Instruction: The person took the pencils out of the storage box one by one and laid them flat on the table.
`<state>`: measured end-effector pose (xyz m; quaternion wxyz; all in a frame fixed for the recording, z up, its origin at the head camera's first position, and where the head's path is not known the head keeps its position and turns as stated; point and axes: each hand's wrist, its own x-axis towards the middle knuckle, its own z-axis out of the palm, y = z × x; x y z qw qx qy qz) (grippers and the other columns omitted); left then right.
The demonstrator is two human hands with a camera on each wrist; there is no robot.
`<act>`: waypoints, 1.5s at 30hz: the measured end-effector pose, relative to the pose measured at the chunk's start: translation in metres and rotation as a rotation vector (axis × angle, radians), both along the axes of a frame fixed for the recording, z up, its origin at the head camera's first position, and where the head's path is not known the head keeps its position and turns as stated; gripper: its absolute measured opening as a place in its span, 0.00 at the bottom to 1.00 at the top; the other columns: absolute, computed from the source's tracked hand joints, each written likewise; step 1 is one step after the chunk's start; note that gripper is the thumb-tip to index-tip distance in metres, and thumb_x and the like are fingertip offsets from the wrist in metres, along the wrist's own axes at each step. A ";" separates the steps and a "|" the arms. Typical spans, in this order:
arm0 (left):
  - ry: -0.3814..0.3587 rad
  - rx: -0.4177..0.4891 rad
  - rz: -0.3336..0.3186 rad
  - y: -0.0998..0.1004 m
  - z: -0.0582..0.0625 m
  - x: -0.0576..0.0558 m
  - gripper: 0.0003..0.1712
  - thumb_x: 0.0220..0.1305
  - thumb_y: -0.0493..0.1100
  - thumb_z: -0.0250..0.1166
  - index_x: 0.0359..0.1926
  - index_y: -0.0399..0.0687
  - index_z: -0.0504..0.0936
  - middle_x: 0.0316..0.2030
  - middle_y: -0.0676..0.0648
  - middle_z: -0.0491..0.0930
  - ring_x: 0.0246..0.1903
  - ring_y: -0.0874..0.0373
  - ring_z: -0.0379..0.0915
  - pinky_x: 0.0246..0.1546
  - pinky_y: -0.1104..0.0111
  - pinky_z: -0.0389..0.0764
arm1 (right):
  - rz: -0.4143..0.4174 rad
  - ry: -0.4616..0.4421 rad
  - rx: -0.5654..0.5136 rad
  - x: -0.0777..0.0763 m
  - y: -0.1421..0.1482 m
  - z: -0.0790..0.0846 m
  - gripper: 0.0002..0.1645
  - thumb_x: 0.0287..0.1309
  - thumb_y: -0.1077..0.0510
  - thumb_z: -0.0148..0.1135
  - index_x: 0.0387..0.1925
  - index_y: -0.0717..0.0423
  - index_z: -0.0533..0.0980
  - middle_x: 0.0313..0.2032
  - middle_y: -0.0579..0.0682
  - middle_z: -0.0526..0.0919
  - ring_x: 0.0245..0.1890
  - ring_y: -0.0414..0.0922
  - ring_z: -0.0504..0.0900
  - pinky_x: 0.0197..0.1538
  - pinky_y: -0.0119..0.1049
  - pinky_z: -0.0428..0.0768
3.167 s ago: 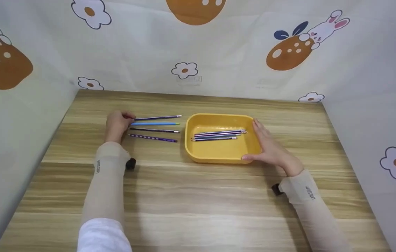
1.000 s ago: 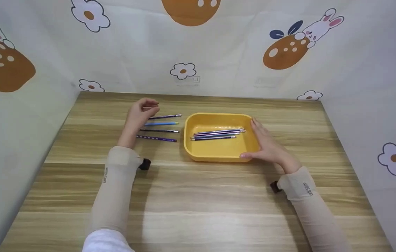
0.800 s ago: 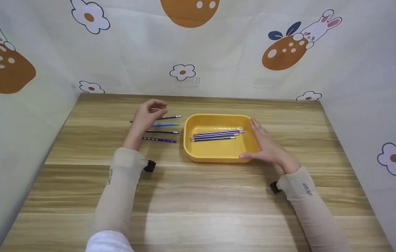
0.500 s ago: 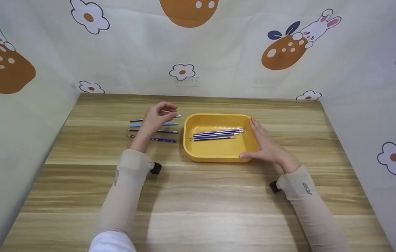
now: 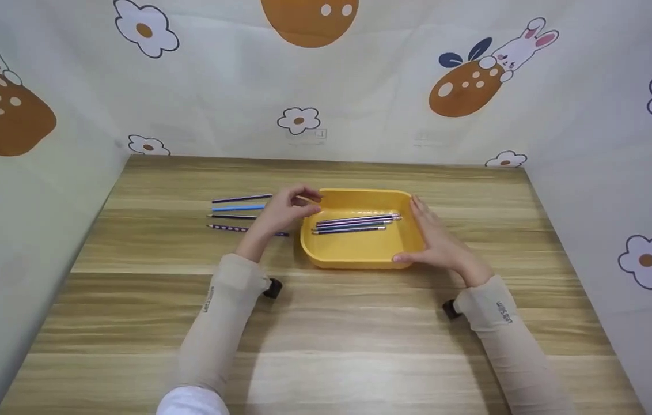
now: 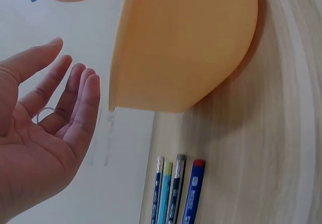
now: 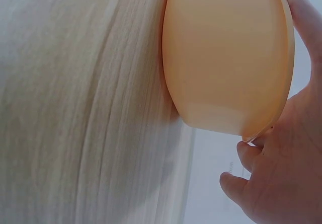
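A yellow plastic box (image 5: 360, 264) stands on the table with several striped pencils (image 5: 355, 222) lying side by side in it. My left hand (image 5: 284, 214) hovers at the box's left rim, palm turned inward and fingers loosely bent; the left wrist view shows nothing between them. On the box's right end, my right hand (image 5: 442, 246) holds the rim, thumb at the near corner and fingers along the far right side. Left of the box lie a bright blue pencil (image 5: 238, 207), a dotted purple pencil (image 5: 227, 228) and two dark pencils, partly covered by my left hand.
The wood-grain table (image 5: 337, 346) extends in front of the box and to both sides. A patterned cloth wall (image 5: 222, 98) rises at the back and sides of the table.
My left hand has left the pencils' left ends and travelled right, empty, over them to the box's left rim. The right hand has stayed on the box. The pencils lie as before.
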<state>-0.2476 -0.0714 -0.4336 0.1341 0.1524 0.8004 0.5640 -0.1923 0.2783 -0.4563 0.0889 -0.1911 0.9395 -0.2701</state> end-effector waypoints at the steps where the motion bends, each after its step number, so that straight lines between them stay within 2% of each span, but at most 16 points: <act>1: 0.003 -0.008 -0.009 0.003 0.000 0.001 0.21 0.66 0.42 0.66 0.57 0.37 0.78 0.55 0.38 0.80 0.52 0.47 0.79 0.57 0.60 0.81 | -0.002 0.001 -0.003 0.000 0.000 0.000 0.78 0.45 0.32 0.74 0.79 0.58 0.35 0.80 0.55 0.31 0.80 0.60 0.35 0.78 0.61 0.40; 4: 0.000 -0.031 -0.036 0.010 0.000 0.002 0.21 0.66 0.43 0.66 0.57 0.38 0.78 0.56 0.39 0.80 0.53 0.47 0.78 0.59 0.58 0.80 | -0.008 -0.005 -0.004 0.001 0.000 0.001 0.78 0.44 0.31 0.74 0.79 0.58 0.35 0.80 0.55 0.31 0.80 0.59 0.35 0.78 0.61 0.41; 10: 0.005 -0.045 -0.088 0.024 -0.003 0.003 0.21 0.65 0.40 0.67 0.56 0.35 0.79 0.56 0.36 0.79 0.52 0.47 0.78 0.54 0.61 0.81 | -0.008 -0.009 0.000 0.001 0.001 0.000 0.79 0.44 0.31 0.74 0.79 0.58 0.34 0.80 0.55 0.30 0.80 0.59 0.35 0.78 0.61 0.40; 16: 0.081 -0.137 -0.161 0.038 -0.004 0.004 0.19 0.63 0.35 0.67 0.54 0.33 0.79 0.54 0.34 0.80 0.51 0.46 0.80 0.52 0.61 0.82 | -0.010 -0.013 -0.009 0.001 0.002 -0.001 0.79 0.44 0.32 0.75 0.79 0.57 0.35 0.80 0.56 0.32 0.80 0.60 0.36 0.78 0.61 0.42; 20: 0.124 -0.264 -0.192 0.046 -0.004 0.004 0.19 0.62 0.34 0.68 0.53 0.34 0.80 0.52 0.36 0.82 0.50 0.46 0.81 0.54 0.59 0.82 | -0.006 -0.007 -0.024 0.001 0.002 -0.001 0.78 0.44 0.34 0.76 0.79 0.59 0.35 0.80 0.59 0.34 0.79 0.60 0.37 0.78 0.61 0.43; 24: 0.145 -0.444 -0.191 0.053 -0.005 0.005 0.17 0.62 0.35 0.69 0.52 0.39 0.81 0.51 0.41 0.82 0.48 0.50 0.79 0.54 0.60 0.81 | -0.015 -0.025 -0.016 0.002 0.002 0.000 0.79 0.44 0.32 0.75 0.79 0.57 0.34 0.80 0.57 0.32 0.80 0.60 0.36 0.78 0.61 0.43; 29: 0.226 -0.765 -0.177 0.063 -0.006 0.011 0.12 0.64 0.35 0.66 0.48 0.46 0.83 0.46 0.46 0.81 0.44 0.53 0.74 0.50 0.61 0.80 | -0.025 -0.039 -0.007 0.002 0.002 0.001 0.80 0.43 0.30 0.74 0.79 0.53 0.33 0.80 0.56 0.31 0.80 0.58 0.35 0.78 0.61 0.44; 31: 0.269 -0.884 -0.172 0.066 -0.007 0.013 0.11 0.65 0.32 0.62 0.46 0.46 0.83 0.44 0.45 0.81 0.42 0.52 0.74 0.47 0.60 0.81 | -0.022 -0.033 -0.001 0.001 0.002 0.002 0.80 0.43 0.30 0.74 0.79 0.54 0.33 0.80 0.55 0.31 0.80 0.59 0.35 0.77 0.62 0.44; 33: 0.318 -0.966 -0.172 0.068 -0.009 0.013 0.12 0.66 0.30 0.59 0.46 0.45 0.83 0.44 0.44 0.82 0.41 0.50 0.77 0.44 0.58 0.83 | -0.021 -0.032 0.008 0.001 0.001 0.002 0.80 0.43 0.29 0.74 0.79 0.54 0.33 0.80 0.53 0.31 0.80 0.59 0.35 0.78 0.61 0.43; 38: 0.422 -1.114 -0.204 0.071 -0.014 0.012 0.15 0.67 0.29 0.57 0.50 0.45 0.83 0.44 0.42 0.83 0.42 0.48 0.81 0.43 0.57 0.86 | -0.024 -0.032 0.021 0.001 0.000 0.002 0.79 0.43 0.28 0.73 0.79 0.54 0.34 0.80 0.53 0.31 0.80 0.58 0.35 0.78 0.61 0.44; 41: 0.439 -1.165 -0.215 0.073 -0.017 0.011 0.15 0.66 0.29 0.60 0.49 0.46 0.83 0.43 0.43 0.84 0.41 0.51 0.81 0.42 0.58 0.86 | -0.025 -0.033 0.021 0.001 0.000 0.001 0.79 0.43 0.28 0.73 0.79 0.53 0.33 0.80 0.54 0.31 0.80 0.58 0.35 0.77 0.61 0.44; 45: 0.446 -1.188 -0.219 0.075 -0.018 0.011 0.12 0.64 0.30 0.61 0.44 0.47 0.85 0.41 0.45 0.86 0.39 0.52 0.82 0.39 0.58 0.87 | -0.024 -0.025 0.016 0.001 0.001 0.000 0.79 0.44 0.28 0.73 0.79 0.54 0.33 0.80 0.55 0.31 0.80 0.59 0.36 0.77 0.62 0.43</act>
